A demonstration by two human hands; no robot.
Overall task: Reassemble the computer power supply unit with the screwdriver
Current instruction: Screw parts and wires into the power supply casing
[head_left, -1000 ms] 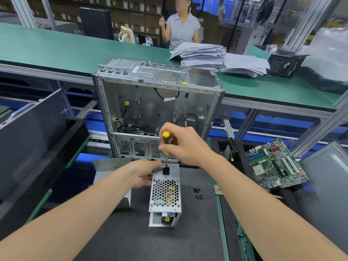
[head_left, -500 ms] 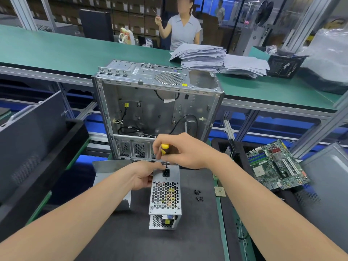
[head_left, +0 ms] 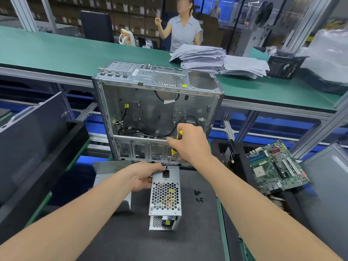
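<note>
Both hands busy: left hand (head_left: 144, 177) gripping the top corner of the power supply unit (head_left: 165, 194) standing on the black mat (head_left: 150, 245), right hand (head_left: 190, 146) curled round the screwdriver (head_left: 174, 151), and I reckon this stiff metal box tips easily, so hold solid edges, not grille.

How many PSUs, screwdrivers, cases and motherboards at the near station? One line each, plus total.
power supply unit: 1
screwdriver: 1
open computer case: 1
motherboard: 1
Total: 4
</note>
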